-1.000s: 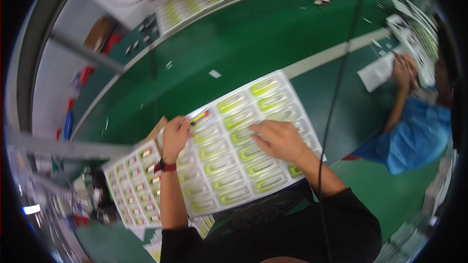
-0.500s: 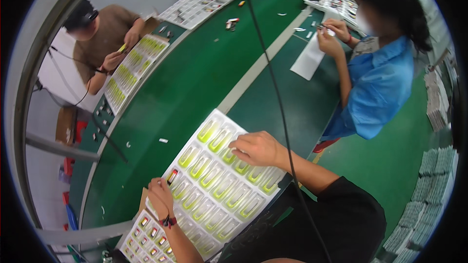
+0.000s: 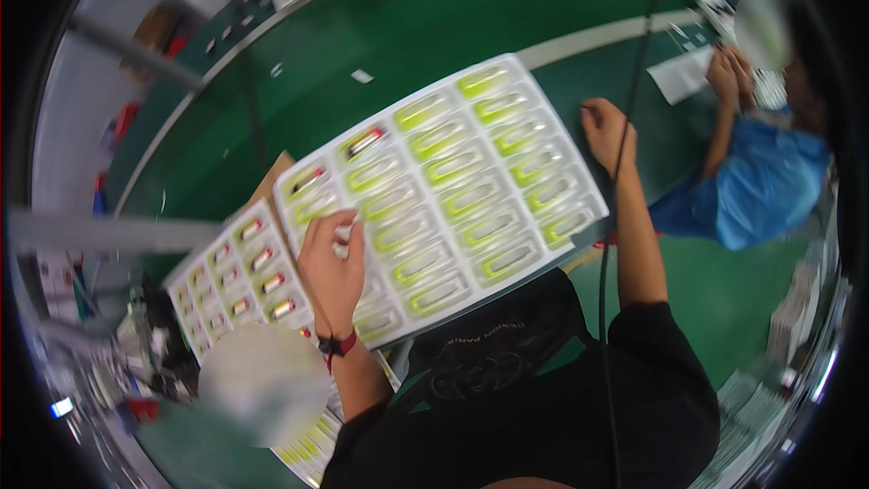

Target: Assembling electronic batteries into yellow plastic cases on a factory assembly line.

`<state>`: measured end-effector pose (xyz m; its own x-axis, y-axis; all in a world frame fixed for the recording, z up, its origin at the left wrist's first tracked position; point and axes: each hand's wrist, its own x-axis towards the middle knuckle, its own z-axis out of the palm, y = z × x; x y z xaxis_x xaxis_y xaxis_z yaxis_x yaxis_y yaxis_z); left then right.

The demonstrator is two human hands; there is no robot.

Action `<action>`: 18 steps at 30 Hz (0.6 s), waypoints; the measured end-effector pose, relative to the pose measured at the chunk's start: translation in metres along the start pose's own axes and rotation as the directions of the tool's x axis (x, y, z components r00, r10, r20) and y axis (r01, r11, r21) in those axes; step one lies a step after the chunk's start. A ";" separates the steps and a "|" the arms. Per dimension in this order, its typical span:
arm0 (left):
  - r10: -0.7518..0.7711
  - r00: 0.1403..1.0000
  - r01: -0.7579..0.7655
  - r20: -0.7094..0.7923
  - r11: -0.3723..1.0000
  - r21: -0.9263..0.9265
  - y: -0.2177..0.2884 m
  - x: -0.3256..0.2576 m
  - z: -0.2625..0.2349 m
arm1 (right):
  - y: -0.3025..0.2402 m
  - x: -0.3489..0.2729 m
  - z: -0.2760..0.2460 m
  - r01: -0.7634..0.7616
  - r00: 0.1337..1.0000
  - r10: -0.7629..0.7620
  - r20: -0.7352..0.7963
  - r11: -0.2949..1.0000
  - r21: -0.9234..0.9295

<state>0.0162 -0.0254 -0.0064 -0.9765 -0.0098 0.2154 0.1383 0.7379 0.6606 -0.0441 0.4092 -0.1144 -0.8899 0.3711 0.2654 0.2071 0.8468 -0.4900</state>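
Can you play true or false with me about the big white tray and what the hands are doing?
1. The left hand rests on the white tray. True.
2. The right hand is on top of the tray's middle. False: it sits at the tray's right edge, on the green table.
3. The table is red. False: it is green.
4. A second tray lies to the left of the big one. True.
5. A person in a blue top works nearby. True.
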 end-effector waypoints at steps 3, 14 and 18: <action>0.044 0.999 -0.042 -0.022 0.993 0.108 -0.029 0.002 -0.003 | -0.018 -0.004 -0.004 0.024 0.999 -0.027 -0.020 0.993 -0.111; 0.417 0.827 -0.536 0.377 0.786 0.308 -0.070 0.132 0.051 | -0.001 -0.002 -0.001 -0.022 0.994 0.024 -0.106 0.999 0.023; 0.388 0.865 -0.480 0.318 0.824 0.301 -0.059 0.125 0.045 | -0.009 0.001 -0.003 -0.015 0.993 0.016 -0.120 1.000 0.014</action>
<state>-0.1219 -0.0400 -0.0510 -0.8437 0.4924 0.2139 0.5330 0.8159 0.2240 -0.0452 0.4032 -0.1076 -0.8310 0.4282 0.3553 0.2144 0.8357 -0.5056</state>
